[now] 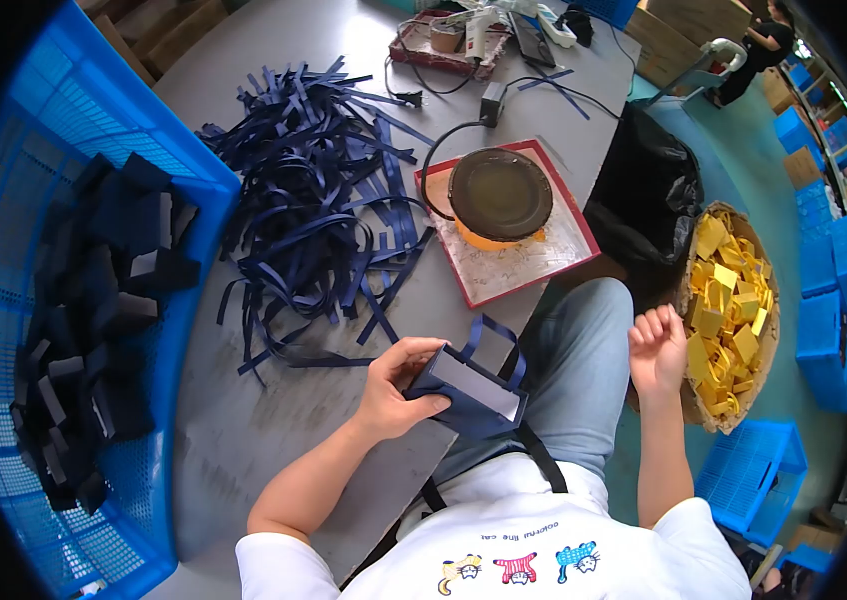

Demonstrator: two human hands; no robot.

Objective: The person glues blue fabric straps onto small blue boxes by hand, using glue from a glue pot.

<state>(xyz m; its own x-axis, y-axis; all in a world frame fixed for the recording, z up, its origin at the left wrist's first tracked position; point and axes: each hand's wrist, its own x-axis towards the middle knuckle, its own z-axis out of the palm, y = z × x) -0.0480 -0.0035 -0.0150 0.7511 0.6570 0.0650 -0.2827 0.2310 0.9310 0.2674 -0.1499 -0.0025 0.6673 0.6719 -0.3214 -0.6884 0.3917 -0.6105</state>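
My left hand (393, 390) grips a small navy box (463, 390) over the table's edge, thumb on the near side and fingers behind. Pale grey shows on the box's upward face, and a navy ribbon loop (503, 345) stands out from its far side. Off to the right, above the floor and beside the carton of yellow boxes, my right hand (657, 350) is raised with its fingers curled in; I see nothing in it. A heap of loose navy ribbons (313, 190) lies on the table beyond my left hand.
A round dark-topped pot (500, 193) sits in a red-rimmed tray (568, 262), with a cable. At left, a blue crate (168, 400) holds navy boxes. Right are a black bag (648, 185) and a carton of yellow boxes (728, 310). A person (765, 45) stands far off.
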